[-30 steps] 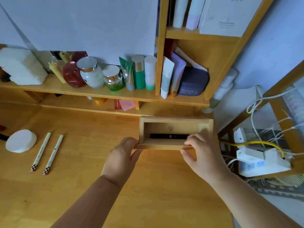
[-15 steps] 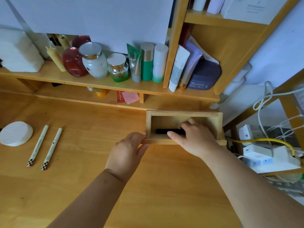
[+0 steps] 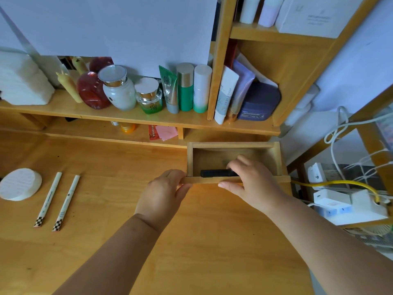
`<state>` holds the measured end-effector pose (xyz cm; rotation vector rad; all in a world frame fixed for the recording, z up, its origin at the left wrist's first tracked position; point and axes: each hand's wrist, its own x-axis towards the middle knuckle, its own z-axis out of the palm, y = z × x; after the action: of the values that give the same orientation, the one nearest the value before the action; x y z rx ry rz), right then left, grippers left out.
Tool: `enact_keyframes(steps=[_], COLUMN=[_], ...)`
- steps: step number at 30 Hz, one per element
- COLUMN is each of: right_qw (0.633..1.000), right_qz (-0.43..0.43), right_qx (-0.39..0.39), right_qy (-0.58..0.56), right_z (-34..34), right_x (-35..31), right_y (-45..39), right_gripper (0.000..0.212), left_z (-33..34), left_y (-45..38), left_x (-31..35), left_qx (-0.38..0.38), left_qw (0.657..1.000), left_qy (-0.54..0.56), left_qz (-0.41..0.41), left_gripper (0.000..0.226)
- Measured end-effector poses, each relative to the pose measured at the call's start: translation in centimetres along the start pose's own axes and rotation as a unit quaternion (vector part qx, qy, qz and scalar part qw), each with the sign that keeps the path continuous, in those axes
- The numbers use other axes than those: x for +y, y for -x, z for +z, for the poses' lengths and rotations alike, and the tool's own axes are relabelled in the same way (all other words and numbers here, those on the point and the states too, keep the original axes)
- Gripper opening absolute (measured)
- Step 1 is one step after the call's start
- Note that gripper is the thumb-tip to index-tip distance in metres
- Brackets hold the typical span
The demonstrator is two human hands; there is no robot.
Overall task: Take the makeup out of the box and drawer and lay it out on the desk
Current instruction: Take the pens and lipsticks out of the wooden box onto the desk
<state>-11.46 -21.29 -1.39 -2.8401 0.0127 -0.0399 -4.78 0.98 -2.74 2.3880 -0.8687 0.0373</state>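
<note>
Both hands are at the small wooden drawer (image 3: 274, 158), which is pulled out over the desk (image 3: 191, 241). Her right hand (image 3: 248, 184) reaches inside, fingers curled around one end of a black makeup stick (image 3: 214, 173) lying along the front wall; whether they have fully clamped on it I cannot tell. Her left hand (image 3: 161, 194) pinches the drawer's front left corner, steadying it. Further left on the desk lie two checker-tipped pencils (image 3: 57, 201) and a round white compact (image 3: 19, 187), already laid out. I'd worry that the stick is slim and smooth: a grip at its very end could let it tip and drop back. An upward tug might also jolt the loose drawer.
</note>
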Motion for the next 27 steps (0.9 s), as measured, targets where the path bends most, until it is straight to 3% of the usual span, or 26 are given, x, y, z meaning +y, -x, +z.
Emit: enact_keyframes(steps=[4, 9, 11, 14, 19, 23, 27], right_qw=[0.998, 0.981, 0.948, 0.87, 0.817, 0.824, 0.86], right_qz=[0.0, 0.043, 0.087, 0.154, 0.245, 0.266, 0.244], right_qx=[0.029, 0.093, 0.1, 0.031, -0.063, -0.124, -0.14], right_qy=[-0.058, -0.167, -0.289, -0.467, -0.518, -0.485, -0.426], right_z=[-0.6, -2.4, -3.1, -3.0, 0.8, 4.7, 8.3], right_x=[-0.9, -3.0, -4.3, -6.4, -9.8, -13.3, -17.8], right_y=[0.1, 1.1, 1.6, 2.8, 4.0, 2.7, 0.1], right_gripper=[0.027, 0.022, 0.018, 0.018, 0.007, 0.01, 0.023], left_z=[0.0, 0.3, 0.4, 0.2, -1.5, -4.2, -6.5], left_y=[-0.8, -1.3, -1.2, -0.1, 6.0, 12.2, 16.5], left_x=[0.1, 0.0, 0.1, 0.2, -1.7, -5.8, -9.4], left_qx=[-0.001, 0.006, 0.003, 0.018, 0.03, -0.02, -0.029], left_qw=[1.0, 0.999, 0.998, 0.998, 0.993, 0.988, 0.976], left_qy=[0.009, 0.016, 0.02, 0.028, 0.042, -0.067, -0.152], left_qz=[-0.023, -0.043, -0.054, -0.05, -0.103, -0.141, -0.154], left_gripper=[0.02, 0.023, 0.029, 0.042, 0.037, 0.02, 0.034])
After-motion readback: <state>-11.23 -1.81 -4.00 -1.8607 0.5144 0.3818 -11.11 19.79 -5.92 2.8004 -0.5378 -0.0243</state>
